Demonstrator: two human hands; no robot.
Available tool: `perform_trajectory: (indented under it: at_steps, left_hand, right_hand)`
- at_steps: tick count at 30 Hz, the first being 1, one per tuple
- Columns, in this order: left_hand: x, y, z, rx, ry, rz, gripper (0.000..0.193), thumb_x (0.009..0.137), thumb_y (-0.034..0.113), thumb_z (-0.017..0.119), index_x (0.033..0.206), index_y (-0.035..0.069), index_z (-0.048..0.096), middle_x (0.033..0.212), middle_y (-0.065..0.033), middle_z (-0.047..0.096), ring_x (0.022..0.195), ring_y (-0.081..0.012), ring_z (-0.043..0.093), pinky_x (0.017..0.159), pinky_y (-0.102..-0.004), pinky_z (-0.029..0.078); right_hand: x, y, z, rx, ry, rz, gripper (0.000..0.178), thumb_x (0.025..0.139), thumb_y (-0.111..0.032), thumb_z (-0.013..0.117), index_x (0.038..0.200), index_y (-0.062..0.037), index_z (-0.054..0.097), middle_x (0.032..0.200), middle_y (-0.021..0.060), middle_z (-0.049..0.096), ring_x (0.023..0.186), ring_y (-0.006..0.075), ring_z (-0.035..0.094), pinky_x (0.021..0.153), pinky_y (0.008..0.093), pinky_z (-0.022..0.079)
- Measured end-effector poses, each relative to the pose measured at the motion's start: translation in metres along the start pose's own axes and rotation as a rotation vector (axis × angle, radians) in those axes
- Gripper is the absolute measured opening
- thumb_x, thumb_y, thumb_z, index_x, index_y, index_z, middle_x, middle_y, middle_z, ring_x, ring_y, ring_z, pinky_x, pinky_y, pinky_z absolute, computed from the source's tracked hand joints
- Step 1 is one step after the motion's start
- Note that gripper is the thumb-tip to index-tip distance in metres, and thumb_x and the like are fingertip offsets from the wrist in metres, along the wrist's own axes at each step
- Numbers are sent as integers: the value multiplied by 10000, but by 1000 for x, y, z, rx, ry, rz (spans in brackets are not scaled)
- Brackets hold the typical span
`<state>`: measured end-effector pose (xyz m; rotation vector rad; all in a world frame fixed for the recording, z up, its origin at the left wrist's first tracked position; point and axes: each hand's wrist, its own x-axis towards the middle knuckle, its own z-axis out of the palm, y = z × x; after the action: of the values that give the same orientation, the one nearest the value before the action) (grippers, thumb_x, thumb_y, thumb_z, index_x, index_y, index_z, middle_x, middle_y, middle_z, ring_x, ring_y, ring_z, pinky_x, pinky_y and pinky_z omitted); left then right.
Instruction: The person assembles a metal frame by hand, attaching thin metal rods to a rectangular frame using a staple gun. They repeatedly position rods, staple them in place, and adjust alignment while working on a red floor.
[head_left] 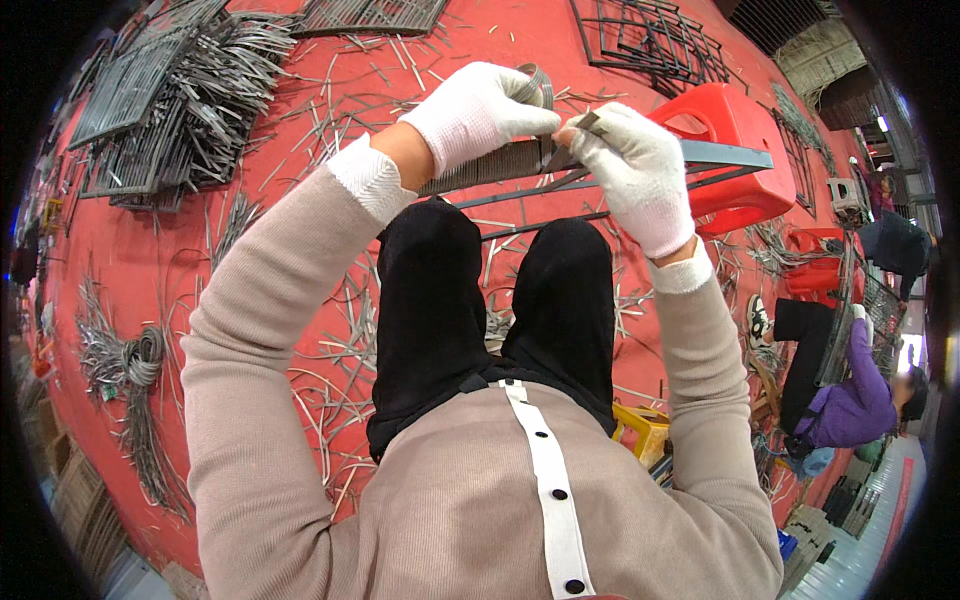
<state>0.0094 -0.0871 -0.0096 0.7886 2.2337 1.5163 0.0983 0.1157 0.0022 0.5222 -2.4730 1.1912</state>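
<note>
My left hand (478, 115), in a white knit glove, is closed on a looped flat grey strip (543, 86) that curves up past the fingers. My right hand (640, 180), also gloved, pinches a short flat length of grey strip (590, 124) between thumb and fingers. Both hands are close together above a dark metal frame (725, 155). Its left part is wrapped with rows of woven grey strip (490, 168). The frame lies across in front of my knees, its right end over a red plastic stool (765, 165). The left fingertips partly hide the strip.
Strip offcuts litter the red floor (320, 250). Woven panels (150, 110) and loose strips are piled far left, a tied strip bundle (140, 400) lies at left, and bare frames (650, 45) lie at the back. A yellow crate (640, 430) is by my right hip; a person in purple (855, 400) sits at right.
</note>
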Motion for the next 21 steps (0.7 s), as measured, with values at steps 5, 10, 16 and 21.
perform_trajectory:
  at_steps: [5,10,16,21]
  left_hand:
    - [1,1,-5,-138,-67,-70,287,901,326,823,877,50,747,777,25,645,699,-60,537,635,-257,433]
    - [3,-4,-5,-38,-53,-58,276,920,335,802,944,60,783,797,36,666,696,-57,529,629,-248,413]
    - [3,-6,-3,-101,-33,-49,276,921,340,800,958,67,793,796,47,667,734,-55,549,661,-254,436]
    - [0,-2,-4,-43,-15,-29,277,921,328,802,973,56,795,791,44,664,725,-57,548,656,-260,440]
  right_hand:
    - [7,3,7,73,35,112,181,944,-179,789,910,-4,756,692,108,599,600,187,559,584,348,444]
    - [1,-2,6,-5,38,41,200,942,-185,793,879,-3,740,693,118,571,606,201,542,584,353,431]
    - [-1,-12,3,-84,39,-3,255,934,-187,796,816,10,685,680,121,527,606,230,516,584,367,417]
    - [-2,-16,2,-88,29,15,273,926,-179,795,795,16,657,680,123,529,611,241,527,587,370,415]
